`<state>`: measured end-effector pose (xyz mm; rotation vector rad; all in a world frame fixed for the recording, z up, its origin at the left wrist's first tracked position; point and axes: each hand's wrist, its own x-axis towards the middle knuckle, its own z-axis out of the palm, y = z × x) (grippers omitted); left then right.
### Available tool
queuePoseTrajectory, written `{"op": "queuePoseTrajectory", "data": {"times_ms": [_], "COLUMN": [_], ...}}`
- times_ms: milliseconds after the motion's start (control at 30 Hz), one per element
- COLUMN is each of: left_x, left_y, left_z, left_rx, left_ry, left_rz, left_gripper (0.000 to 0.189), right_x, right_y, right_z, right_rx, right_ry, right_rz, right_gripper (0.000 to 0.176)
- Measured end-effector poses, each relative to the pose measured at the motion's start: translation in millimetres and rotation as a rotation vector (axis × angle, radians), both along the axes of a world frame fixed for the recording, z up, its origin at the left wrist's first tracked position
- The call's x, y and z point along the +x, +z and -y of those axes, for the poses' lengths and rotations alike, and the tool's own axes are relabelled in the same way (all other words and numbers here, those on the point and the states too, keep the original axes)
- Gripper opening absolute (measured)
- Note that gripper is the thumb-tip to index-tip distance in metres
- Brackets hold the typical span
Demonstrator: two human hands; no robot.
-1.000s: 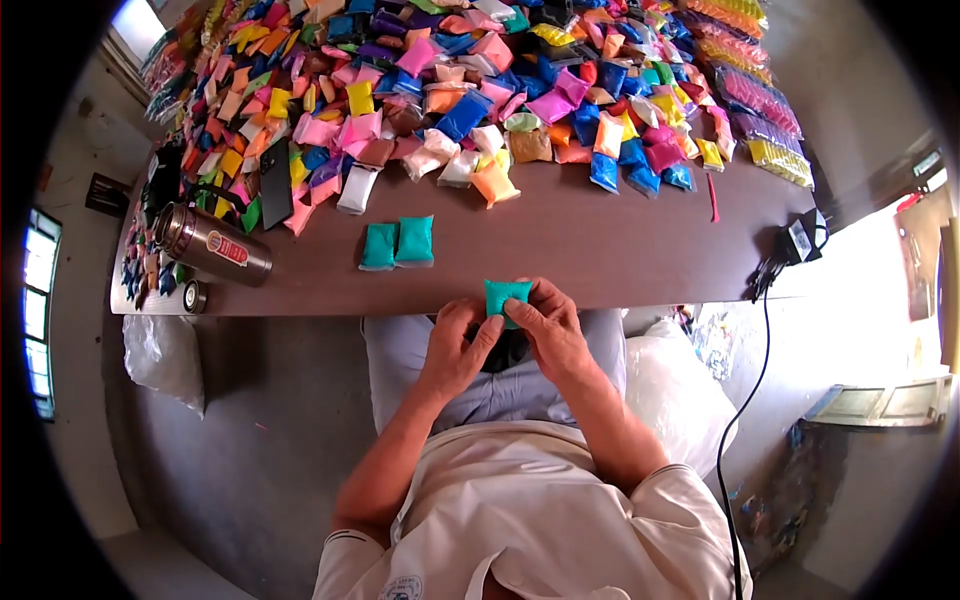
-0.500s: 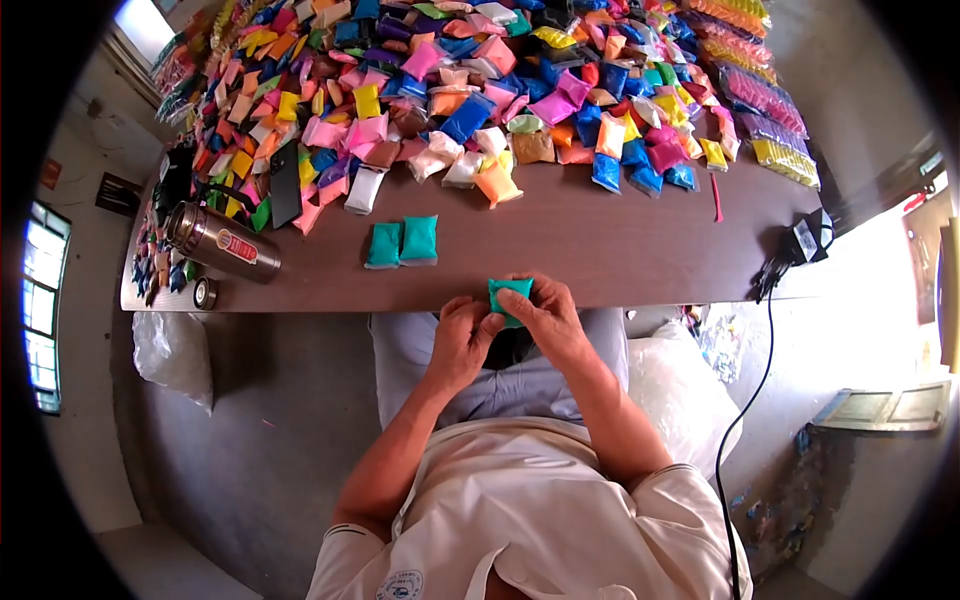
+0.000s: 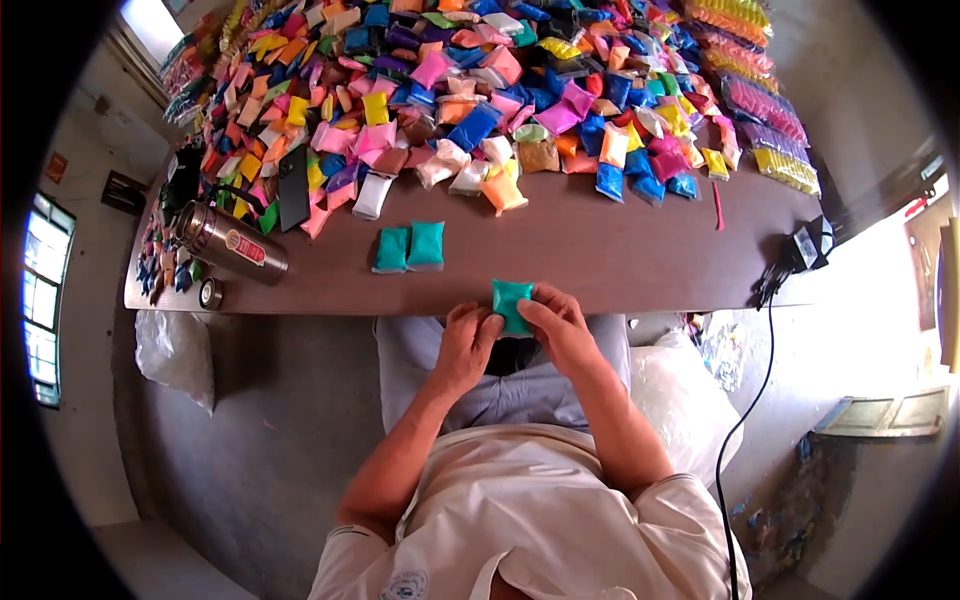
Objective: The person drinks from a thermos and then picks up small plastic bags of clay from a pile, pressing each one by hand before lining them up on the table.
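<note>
A small teal packet (image 3: 511,302) is held up just off the table's near edge, over the lap. My right hand (image 3: 560,328) pinches its right side, with the thumb lying on the front face. At the packet's lower left edge, my left hand (image 3: 467,345) grips with its thumb and curled fingers; the fingertips are partly hidden. Two more teal packets lie side by side on the brown table, a smaller one (image 3: 391,249) and a larger one (image 3: 426,245), beyond my left hand.
A large heap of colourful packets (image 3: 440,110) covers the table's far part. At left are a steel flask (image 3: 235,245), its cap (image 3: 210,293) and a black phone (image 3: 294,188). A black adapter (image 3: 808,245) trails a cable at right. A red stick (image 3: 718,206) lies near the heap.
My right thumb has shifted to the packet's right side, so more of its front shows. The view has tilted slightly; the packets on the table have not moved.
</note>
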<state>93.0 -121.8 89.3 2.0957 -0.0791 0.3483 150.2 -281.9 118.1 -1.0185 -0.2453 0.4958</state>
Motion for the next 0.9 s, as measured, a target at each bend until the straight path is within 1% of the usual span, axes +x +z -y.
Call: {"op": "queuePoseTrajectory", "data": {"times_ms": [67, 100, 133, 200, 233, 267, 300, 367, 400, 433, 467, 533, 567, 600, 633, 667, 733, 767, 833, 900], "left_x": [0, 0, -1, -2, -2, -1, -2, -2, -4, -6, -7, -6, -6, -4, -2, -1, 0, -1, -1, -2], "left_y": [1, 3, 5, 6, 5, 5, 7, 10, 7, 2, 2, 4, 8, 12, 16, 19, 13, 10, 19, 19], "left_z": [-4, -4, -4, -3, -4, -5, -4, -3, -1, 0, 1, -2, -3, -2, -1, 0, -3, -4, -1, 0], "left_rx": [-0.146, -0.143, -0.157, -0.171, -0.214, -0.256, -0.254, -0.156, -0.155, -0.277, -0.399, -0.417, -0.436, -0.438, -0.339, -0.240, -0.227, -0.213, -0.188, -0.167], "left_ry": [-0.037, -0.041, -0.048, -0.058, -0.077, -0.097, -0.099, -0.105, -0.105, -0.050, 0.006, -0.025, -0.056, -0.054, -0.072, -0.090, -0.105, -0.120, -0.106, -0.085], "left_rz": [-0.120, -0.111, -0.116, -0.118, -0.136, -0.153, -0.150, -0.103, -0.099, -0.157, -0.215, -0.210, -0.208, -0.207, -0.202, -0.195, -0.154, -0.118, -0.075, -0.035], "left_gripper": [0.039, 0.039, 0.041, 0.042, 0.044, 0.045, 0.045, 0.046, 0.046, 0.047, 0.047, 0.046, 0.046, 0.046, 0.045, 0.043, 0.041, 0.039, 0.038, 0.037], "right_x": [6, 10, 9, 5, 6, 8, 8, 10, 12, 14, 17, 20, 19, 17, 14, 13, 13, 12, 10, 12], "right_y": [7, 7, 4, 0, 0, 3, 7, 9, 6, 6, 6, 7, 8, 10, 10, 8, 1, 8, 25, 13], "right_z": [4, 7, 5, -1, -2, -2, -2, -2, -1, 0, 2, 6, 3, -3, -7, -8, -11, -11, -8, -9], "right_rx": [0.216, 0.247, 0.247, 0.215, 0.172, 0.173, 0.172, 0.170, 0.118, 0.065, 0.066, -0.063, -0.064, -0.117, -0.169, -0.171, -0.237, -0.236, -0.298, -0.256], "right_ry": [0.193, 0.267, 0.265, 0.180, 0.201, 0.200, 0.204, 0.210, 0.158, 0.107, 0.108, 0.107, 0.110, 0.086, 0.060, 0.062, 0.028, 0.032, 0.114, 0.100], "right_rz": [-0.268, -0.275, -0.266, -0.230, -0.185, -0.178, -0.149, -0.115, -0.112, -0.109, -0.106, -0.080, -0.079, 0.016, 0.110, 0.112, 0.170, 0.170, 0.113, 0.152], "right_gripper": [0.020, 0.024, 0.024, 0.029, 0.033, 0.033, 0.031, 0.030, 0.028, 0.026, 0.026, 0.021, 0.021, 0.021, 0.020, 0.020, 0.020, 0.020, 0.023, 0.024]}}
